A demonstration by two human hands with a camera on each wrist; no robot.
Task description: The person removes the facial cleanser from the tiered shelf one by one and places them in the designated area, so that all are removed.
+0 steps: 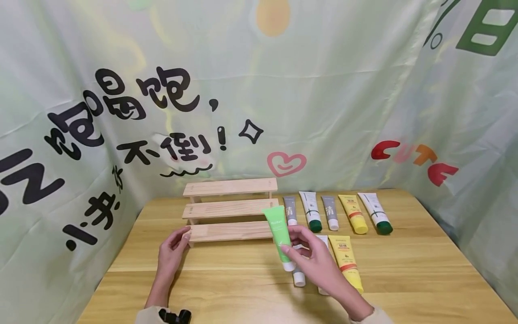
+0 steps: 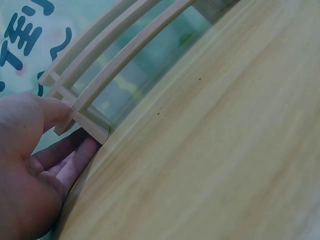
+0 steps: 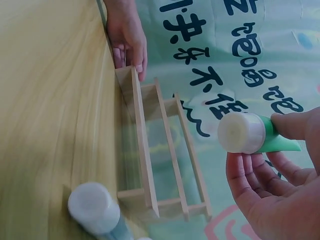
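Observation:
Above the table, my right hand point(image 1: 321, 263) pinches a light green squeeze tube point(image 1: 277, 227) between thumb and fingers. Its white cap point(image 3: 242, 132) points down in the head view and toward the camera in the right wrist view. A three-tier wooden rack point(image 1: 230, 232) stands at the table's back left, its shelves bare. At the rack's left front corner, my left hand point(image 1: 171, 254) holds the lowest shelf's end, thumb on top and fingers at the side support point(image 2: 93, 126). Behind the right hand, a grey tube point(image 1: 299, 276) and a white tube are partly hidden.
Right of the rack lies a row of tubes: grey tubes point(image 1: 330, 211), white tubes with green caps point(image 1: 310, 211) and a yellow tube point(image 1: 354, 214). Another yellow tube point(image 1: 346, 261) lies nearer. A printed cloth point(image 1: 323, 112) surrounds the wooden table point(image 1: 425, 270).

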